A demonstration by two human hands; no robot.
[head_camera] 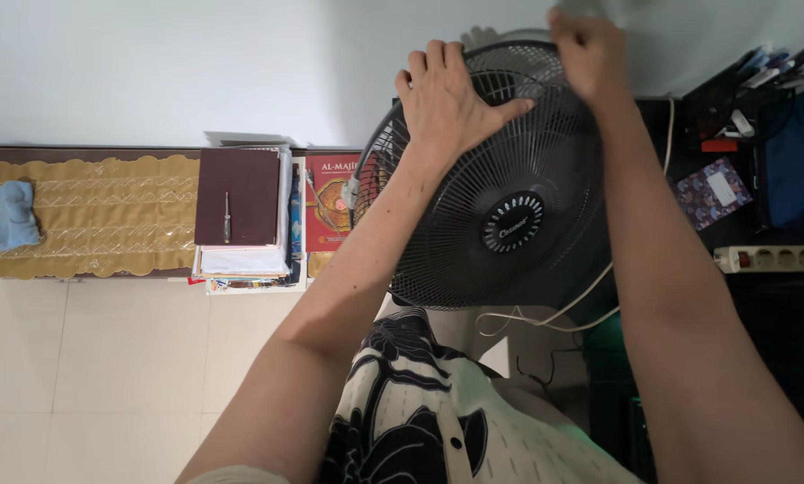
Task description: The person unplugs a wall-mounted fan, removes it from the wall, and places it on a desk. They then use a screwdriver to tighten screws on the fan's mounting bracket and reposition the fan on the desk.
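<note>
Room: from the head view I look down on pale floor tiles against a white wall, with a low shelf under a yellow lace runner (88,215) far off to the left of both grips.
Shelf: a blue cloth (13,215) lies on the runner; a stack of books (240,220) carries a small screwdriver (227,217) on its dark red cover.
Desk: a dark desk (778,305) to the right holds a white power strip (772,258) and a patterned card.
Fan: the black fan (500,179) stands face-up in front of me, its wire guard filling the middle of the view.
Left hand (447,99): spread flat, palm pressing the upper rim of the guard, holding nothing.
Right hand (590,49): fingers curled tight at the top edge of the guard, just right of the left grip; I cannot tell what they pinch.
Fan to grip: the guard sits directly under both hands, the hub below them, nearer my body.
Doing it well: I judge the flat palm should steady the guard while the curled fingers work the rim.
</note>
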